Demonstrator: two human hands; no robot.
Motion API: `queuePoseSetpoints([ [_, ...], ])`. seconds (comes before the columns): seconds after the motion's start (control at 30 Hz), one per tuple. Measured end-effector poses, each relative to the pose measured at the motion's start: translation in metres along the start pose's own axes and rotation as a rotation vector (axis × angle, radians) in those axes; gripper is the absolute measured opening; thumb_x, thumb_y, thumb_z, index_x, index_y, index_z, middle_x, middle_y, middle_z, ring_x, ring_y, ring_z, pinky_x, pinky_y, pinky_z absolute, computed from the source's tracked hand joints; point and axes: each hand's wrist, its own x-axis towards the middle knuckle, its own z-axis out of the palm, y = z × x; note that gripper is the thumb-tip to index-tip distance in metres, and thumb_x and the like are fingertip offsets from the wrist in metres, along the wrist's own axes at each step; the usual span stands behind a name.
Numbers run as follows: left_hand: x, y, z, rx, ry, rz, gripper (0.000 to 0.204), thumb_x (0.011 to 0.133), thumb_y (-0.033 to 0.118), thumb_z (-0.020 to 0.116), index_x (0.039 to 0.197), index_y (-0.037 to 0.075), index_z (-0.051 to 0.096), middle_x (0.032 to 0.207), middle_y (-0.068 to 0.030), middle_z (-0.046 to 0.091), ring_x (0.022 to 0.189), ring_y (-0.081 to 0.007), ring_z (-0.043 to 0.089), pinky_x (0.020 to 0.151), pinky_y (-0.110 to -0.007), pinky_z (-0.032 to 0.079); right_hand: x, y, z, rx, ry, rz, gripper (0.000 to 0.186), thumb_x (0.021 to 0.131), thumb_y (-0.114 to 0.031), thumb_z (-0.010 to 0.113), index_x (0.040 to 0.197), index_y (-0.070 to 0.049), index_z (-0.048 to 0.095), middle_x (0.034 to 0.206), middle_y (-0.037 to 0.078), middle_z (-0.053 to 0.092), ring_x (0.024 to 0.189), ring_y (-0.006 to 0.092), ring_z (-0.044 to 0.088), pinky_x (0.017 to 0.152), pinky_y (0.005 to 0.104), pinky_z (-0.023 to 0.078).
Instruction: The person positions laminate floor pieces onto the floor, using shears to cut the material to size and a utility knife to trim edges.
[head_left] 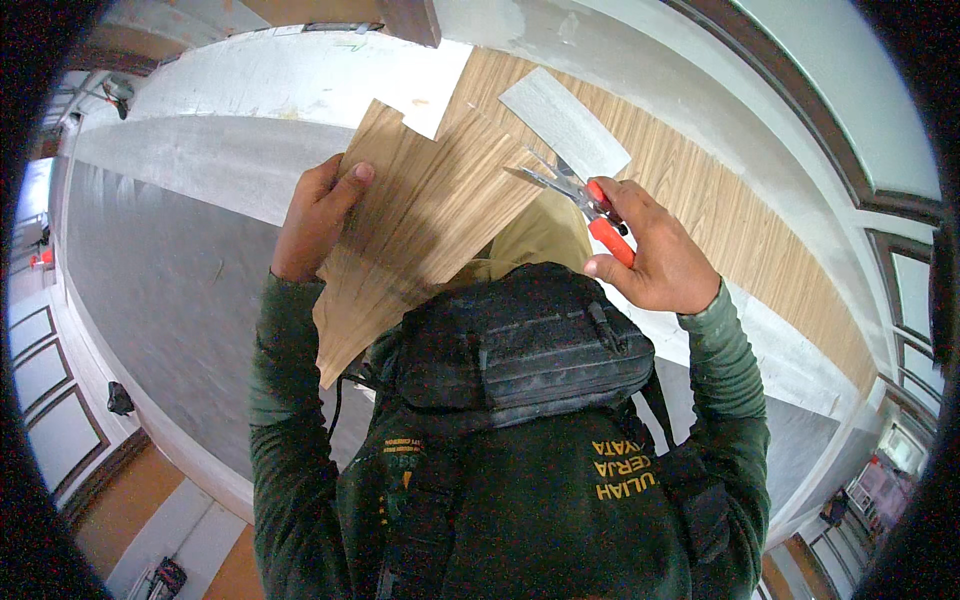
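My left hand grips the left edge of a thin wood-grain sheet, its thumb on the upper face. The sheet is tilted and has uneven edges, with a notch at its top. In my right hand is a pair of scissors with red handles. Their blades are spread apart and point left at the sheet's right edge; I cannot tell whether they touch it. Just beyond the scissors lies a pale grey rectangular piece.
A long wood-grain strip runs along the work surface to the right. White surface shows at the far left, beside a wide grey panel. A black bag hangs at my front. Dark-framed panels line the right side.
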Motion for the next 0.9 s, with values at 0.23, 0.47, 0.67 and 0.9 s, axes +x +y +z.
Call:
queuePoseSetpoints([
  [0.23, 0.002, -0.001, 0.000, 0.006, -0.028, 0.001, 0.039, 0.098, 0.029, 0.056, 0.108, -0.008, 0.061, 0.086, -0.0021, 0.062, 0.082, -0.0089, 0.052, 0.073, -0.026, 0.044, 0.001, 0.003, 0.000, 0.010, 0.001, -0.009, 0.077, 0.085, -0.047, 0.068, 0.133, 0.008, 0.042, 0.111, 0.026, 0.053, 0.099, 0.0424, 0.058, 0.089, 0.0439, 0.047],
  [0.47, -0.002, 0.010, 0.004, -0.023, -0.034, -0.009, 0.041, 0.099, 0.029, 0.054, 0.115, -0.008, 0.060, 0.096, -0.0044, 0.065, 0.088, -0.0098, 0.055, 0.078, -0.027, 0.046, -0.001, 0.004, 0.002, 0.028, -0.006, 0.008, 0.076, 0.085, -0.044, 0.069, 0.133, 0.008, 0.041, 0.113, 0.026, 0.053, 0.102, 0.0418, 0.058, 0.091, 0.0441, 0.047],
  [0.67, -0.003, 0.009, 0.002, -0.012, -0.059, -0.026, 0.042, 0.100, 0.031, 0.053, 0.115, -0.007, 0.060, 0.096, -0.0036, 0.065, 0.088, -0.0098, 0.055, 0.078, -0.027, 0.046, 0.000, 0.002, 0.005, 0.063, 0.009, 0.020, 0.073, 0.083, -0.037, 0.072, 0.133, 0.007, 0.042, 0.113, 0.027, 0.054, 0.104, 0.0446, 0.056, 0.092, 0.0462, 0.046],
  [0.9, -0.002, 0.009, -0.002, -0.016, -0.078, -0.035, 0.040, 0.100, 0.031, 0.053, 0.113, -0.006, 0.061, 0.096, -0.0030, 0.064, 0.089, -0.0098, 0.055, 0.079, -0.027, 0.045, 0.002, 0.003, 0.005, 0.068, 0.014, -0.010, 0.075, 0.082, -0.036, 0.072, 0.135, 0.007, 0.040, 0.109, 0.025, 0.053, 0.100, 0.0407, 0.058, 0.090, 0.0441, 0.047],
])
